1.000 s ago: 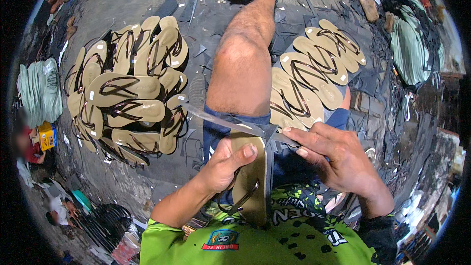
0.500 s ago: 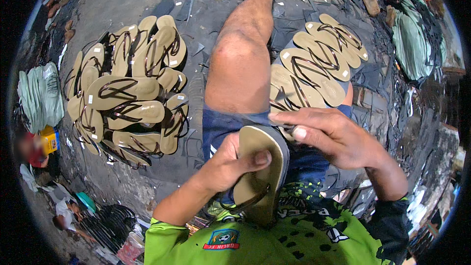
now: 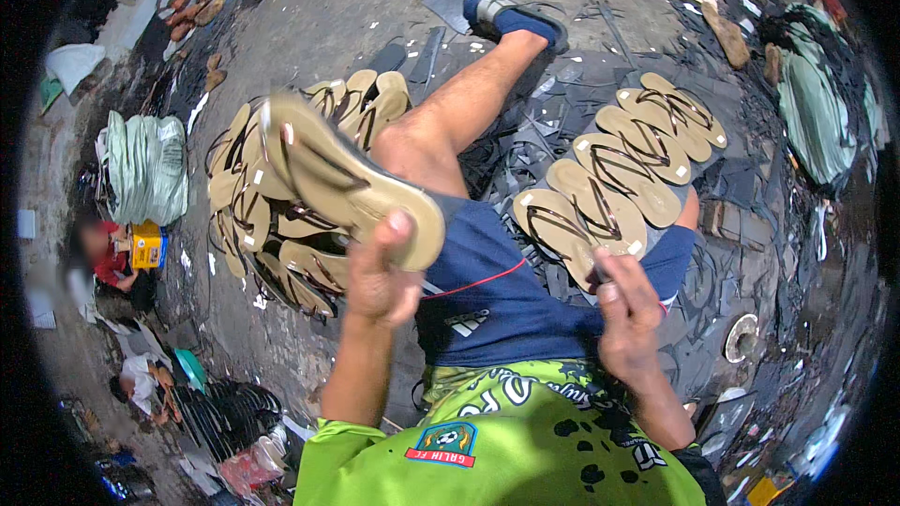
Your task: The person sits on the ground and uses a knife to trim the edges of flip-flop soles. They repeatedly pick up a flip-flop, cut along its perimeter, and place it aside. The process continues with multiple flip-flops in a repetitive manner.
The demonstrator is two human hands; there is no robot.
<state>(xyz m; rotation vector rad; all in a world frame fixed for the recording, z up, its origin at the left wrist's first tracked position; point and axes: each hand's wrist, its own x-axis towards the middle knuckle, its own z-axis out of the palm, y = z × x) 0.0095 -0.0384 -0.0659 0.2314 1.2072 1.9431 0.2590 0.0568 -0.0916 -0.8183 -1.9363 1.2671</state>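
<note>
My left hand (image 3: 380,281) grips a tan flip-flop (image 3: 389,215) by its heel, thumb on the footbed. This flip-flop has dark brown straps and is tilted, toe up to the left, in front of a pile of similar flip-flops (image 3: 225,189). My right hand (image 3: 630,323) is closed, its fingertips pinched around a small dark thing too blurred to name. Those fingertips overlap the heel of the nearest flip-flop in an overlapping row (image 3: 647,201) on the right; whether they touch it I cannot tell. Small white stickers mark many of the flip-flops.
My bent leg (image 3: 469,122) lies between pile and row. Dark scraps (image 3: 534,145) litter the floor. Pale green bundles (image 3: 145,169) (image 3: 811,98) stand at both sides. At left, one person in red (image 3: 111,267) is beside a yellow box (image 3: 149,247); another in white (image 3: 141,384) sits lower.
My left hand has swung the flip-flop from my lap up and left, turning it toe-outward toward the pile. My right hand has come away from its edge and dropped lower.
</note>
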